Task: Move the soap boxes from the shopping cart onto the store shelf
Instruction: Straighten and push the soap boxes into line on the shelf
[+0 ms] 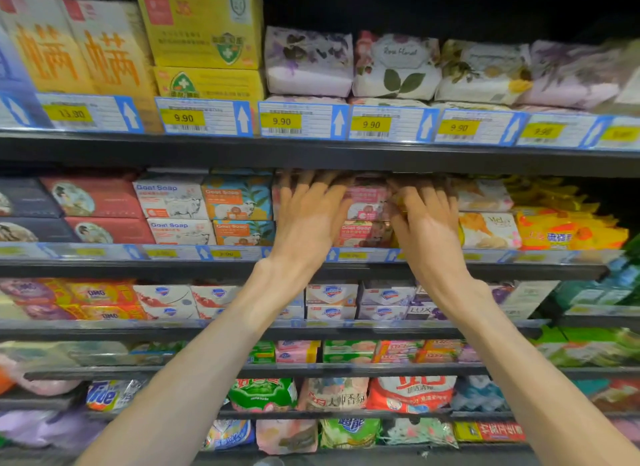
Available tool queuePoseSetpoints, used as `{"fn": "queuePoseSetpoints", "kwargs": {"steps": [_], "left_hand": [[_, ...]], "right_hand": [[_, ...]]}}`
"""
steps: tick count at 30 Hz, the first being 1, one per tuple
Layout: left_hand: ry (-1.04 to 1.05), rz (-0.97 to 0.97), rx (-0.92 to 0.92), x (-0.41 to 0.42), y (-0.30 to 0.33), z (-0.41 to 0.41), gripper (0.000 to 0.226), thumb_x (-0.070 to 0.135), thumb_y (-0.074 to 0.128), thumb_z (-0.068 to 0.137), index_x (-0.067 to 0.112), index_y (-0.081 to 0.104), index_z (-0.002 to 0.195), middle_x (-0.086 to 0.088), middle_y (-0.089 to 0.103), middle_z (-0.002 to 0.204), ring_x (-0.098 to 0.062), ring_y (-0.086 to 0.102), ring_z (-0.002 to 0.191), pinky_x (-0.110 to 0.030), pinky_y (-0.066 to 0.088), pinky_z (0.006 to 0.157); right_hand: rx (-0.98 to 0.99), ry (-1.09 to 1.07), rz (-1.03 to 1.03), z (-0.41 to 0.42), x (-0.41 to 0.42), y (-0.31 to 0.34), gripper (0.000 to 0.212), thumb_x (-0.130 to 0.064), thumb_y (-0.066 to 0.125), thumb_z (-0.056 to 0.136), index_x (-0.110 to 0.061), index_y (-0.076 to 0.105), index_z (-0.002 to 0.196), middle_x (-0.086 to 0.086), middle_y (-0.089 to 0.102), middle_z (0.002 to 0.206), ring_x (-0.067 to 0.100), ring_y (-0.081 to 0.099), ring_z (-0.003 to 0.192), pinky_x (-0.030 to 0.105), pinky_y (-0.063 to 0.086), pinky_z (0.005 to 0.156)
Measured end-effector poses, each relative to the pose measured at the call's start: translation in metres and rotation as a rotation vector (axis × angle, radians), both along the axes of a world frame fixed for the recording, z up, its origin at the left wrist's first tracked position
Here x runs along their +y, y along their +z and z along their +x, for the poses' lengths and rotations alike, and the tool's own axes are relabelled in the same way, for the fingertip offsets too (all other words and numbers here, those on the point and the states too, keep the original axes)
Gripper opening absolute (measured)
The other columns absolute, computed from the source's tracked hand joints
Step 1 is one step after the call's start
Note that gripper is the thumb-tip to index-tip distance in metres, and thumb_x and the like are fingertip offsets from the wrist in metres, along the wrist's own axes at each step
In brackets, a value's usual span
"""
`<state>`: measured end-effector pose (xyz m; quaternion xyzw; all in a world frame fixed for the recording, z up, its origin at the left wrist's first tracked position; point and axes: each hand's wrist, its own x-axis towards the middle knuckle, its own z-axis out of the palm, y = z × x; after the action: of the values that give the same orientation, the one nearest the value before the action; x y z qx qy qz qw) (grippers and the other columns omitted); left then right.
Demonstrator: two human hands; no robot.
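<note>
Dark metal store shelf (311,157), perhaps crowded aisle

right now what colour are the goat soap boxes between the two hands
Pink goat soap boxes, stacked on the second shelf between the left hand and right hand; head view.

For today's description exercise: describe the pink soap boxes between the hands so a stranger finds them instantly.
Find the second shelf from the top. The pink soap boxes are stacked between the left hand and the right hand. Neighbouring stacks are orange-teal and white; only these are pink.
</note>
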<state>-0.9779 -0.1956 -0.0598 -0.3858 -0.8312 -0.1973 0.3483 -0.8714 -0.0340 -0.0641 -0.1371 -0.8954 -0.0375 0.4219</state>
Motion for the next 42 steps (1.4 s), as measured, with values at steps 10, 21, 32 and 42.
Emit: {"fn": "queuePoseSetpoints", "kwargs": {"steps": [10,21,32,42], "left_hand": [[-0.005,0.013,-0.023,0.001,0.003,-0.002,0.025,0.036,0.053,0.101,0.020,0.071,0.107,0.000,0.072,0.112,-0.032,0.052,0.124,-0.050,0.025,0.111],[-0.032,0.047,-0.014,0.000,0.003,-0.001,0.025,0.030,0.054,0.102,0.022,0.070,0.120,0.001,0.069,0.123,-0.030,0.049,0.128,-0.051,0.026,0.114],[0.011,0.002,-0.040,-0.014,0.011,0.001,0.035,0.039,0.055,0.101,0.020,0.065,0.128,-0.004,0.070,0.121,-0.032,0.053,0.126,-0.056,0.029,0.114],[0.286,-0.333,-0.258,-0.054,0.035,-0.028,0.084,0.083,0.036,0.084,0.024,0.047,0.144,-0.003,0.051,0.148,-0.032,0.042,0.138,-0.054,0.017,0.118]], "right_hand": [[-0.003,0.094,-0.108,-0.001,0.006,0.004,0.034,-0.016,0.060,0.092,-0.013,0.061,0.126,0.013,0.063,0.114,0.038,0.053,0.102,0.047,0.038,0.090],[0.008,0.096,-0.078,0.000,0.009,0.003,0.028,-0.017,0.062,0.093,-0.012,0.061,0.120,0.013,0.063,0.112,0.036,0.052,0.096,0.043,0.038,0.081],[-0.065,0.067,-0.181,-0.001,0.007,0.008,0.039,-0.035,0.054,0.098,-0.013,0.057,0.131,0.013,0.061,0.120,0.035,0.053,0.109,0.044,0.044,0.089],[-0.352,0.021,-0.138,-0.017,-0.014,0.033,0.052,-0.057,0.043,0.098,-0.017,0.063,0.125,0.011,0.070,0.114,0.036,0.058,0.117,0.045,0.036,0.104]]}}
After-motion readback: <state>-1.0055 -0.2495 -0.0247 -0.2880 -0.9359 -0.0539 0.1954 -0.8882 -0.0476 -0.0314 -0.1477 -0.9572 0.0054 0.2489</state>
